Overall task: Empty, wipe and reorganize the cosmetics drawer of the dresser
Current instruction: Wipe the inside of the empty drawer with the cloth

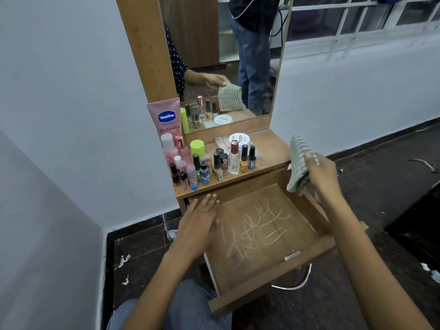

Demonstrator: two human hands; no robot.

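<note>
At the left of centre, a pink Vaseline tube stands against the mirror frame, with a crowd of small bottles — nail polishes, sprays, a lime-capped one — packed along the dresser top in the middle of the frame. Below them the left hand lies flat, fingers straight and together, on the left edge of the drawer, which is pulled out in the lower centre and holds no cosmetics; pale scribbled marks cross its wooden floor. A white round lid sits behind the bottles. Above, the mirror reflects a hand and cloth. To the right, the right hand grips a green-striped cloth — fingers curled around it — held above the drawer's right rear corner.
</note>
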